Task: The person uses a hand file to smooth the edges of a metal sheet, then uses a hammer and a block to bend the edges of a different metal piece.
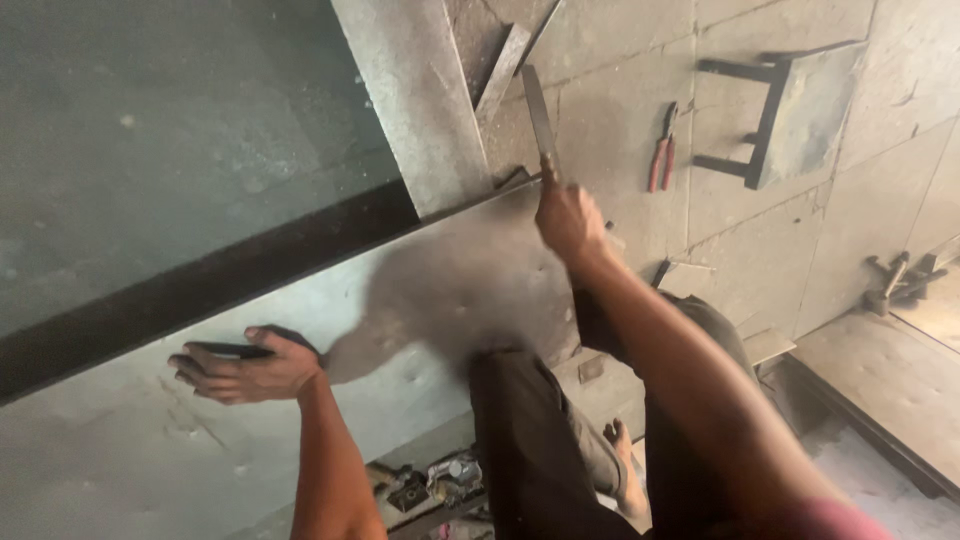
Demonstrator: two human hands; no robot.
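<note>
Head view, looking down; left hand (245,367) lies on the metal sheet (120,440), fingers mostly flat with a thin dark tool (228,350) under them; I'd say it's there to pin the sheet and keep that tool handy; can't tell what the tool is.

Right hand (568,222) is fisted round the handle of a flat bar (540,118), looks like a file or chisel; bar points up and away from the body, tip well above the sheet edge; hand and bar are slightly blurred, so I can't say exactly where the blade sits against the work; grip is full-fist, which suits a hard stroke or strike.

A dark steel strip (200,285) runs diagonally across the sheet, touching it; a lighter angle piece (415,100) leans in from the top and meets the strip near the bar; that junction seems to be the spot being worked.

Person's legs in dark trousers (530,440) crowd the right side of the sheet; bare foot (625,470) below.

Around: red-handled pliers (662,150) on the stone floor, well apart from the right hand; small metal stool (790,110) tipped on its side beyond them; hammer (890,285) far right; clutter of small parts (435,480) near the left forearm; nothing between the hands and the strip.
</note>
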